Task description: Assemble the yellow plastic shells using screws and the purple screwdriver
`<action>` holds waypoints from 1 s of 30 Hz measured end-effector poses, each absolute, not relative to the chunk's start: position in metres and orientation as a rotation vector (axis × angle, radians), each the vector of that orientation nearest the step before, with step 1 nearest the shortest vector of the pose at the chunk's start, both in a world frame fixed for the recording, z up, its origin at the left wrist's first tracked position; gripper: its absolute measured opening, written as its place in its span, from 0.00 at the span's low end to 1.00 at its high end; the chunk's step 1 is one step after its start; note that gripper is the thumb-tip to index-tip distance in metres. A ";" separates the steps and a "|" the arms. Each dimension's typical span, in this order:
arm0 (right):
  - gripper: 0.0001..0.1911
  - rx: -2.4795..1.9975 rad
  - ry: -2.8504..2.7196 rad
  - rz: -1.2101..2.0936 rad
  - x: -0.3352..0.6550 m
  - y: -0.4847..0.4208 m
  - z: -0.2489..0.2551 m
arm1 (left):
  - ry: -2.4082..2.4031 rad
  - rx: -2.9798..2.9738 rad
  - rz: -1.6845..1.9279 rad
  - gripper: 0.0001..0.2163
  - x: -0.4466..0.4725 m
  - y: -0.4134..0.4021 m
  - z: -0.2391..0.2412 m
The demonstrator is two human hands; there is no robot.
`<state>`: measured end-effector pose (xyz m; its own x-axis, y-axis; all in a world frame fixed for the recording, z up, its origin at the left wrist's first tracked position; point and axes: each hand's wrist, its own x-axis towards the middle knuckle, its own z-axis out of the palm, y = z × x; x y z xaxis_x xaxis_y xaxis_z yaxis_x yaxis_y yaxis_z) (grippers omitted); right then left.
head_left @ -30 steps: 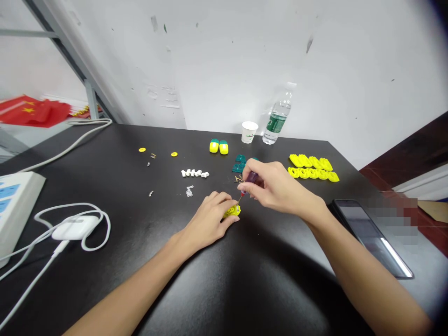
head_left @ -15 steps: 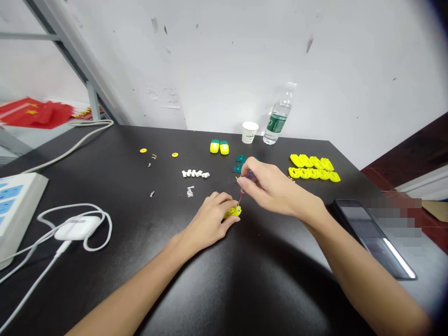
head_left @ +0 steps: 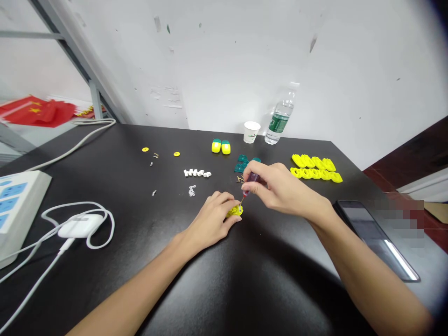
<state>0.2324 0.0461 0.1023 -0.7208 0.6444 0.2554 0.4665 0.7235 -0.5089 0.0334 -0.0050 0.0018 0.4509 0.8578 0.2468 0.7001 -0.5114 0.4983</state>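
Note:
Pinched under the fingers and thumb of my left hand is a small yellow plastic shell, held down on the black table. My right hand is closed around the dark purple handle of a screwdriver. The tool leans to the right, its thin tip down at the shell; whether it sits in a screw is too small to tell. Just beyond my right fingers lie dark green plastic parts and small brass-coloured pieces. My left fingers hide part of the shell.
White parts and a cluster of translucent pieces lie left of centre. Yellow shells stand in rows at right, near a phone. A paper cup, bottle, yellow-green cases and a cabled white case surround the work.
The whole view has shifted slightly. My right hand's grip on the screwdriver handle has turned a little, and more of the brass-coloured pieces shows. My left hand still holds the shell.

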 end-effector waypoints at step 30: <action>0.13 -0.884 -2.456 0.816 0.232 0.042 0.098 | 1.239 2.385 0.763 0.10 0.022 0.004 -0.004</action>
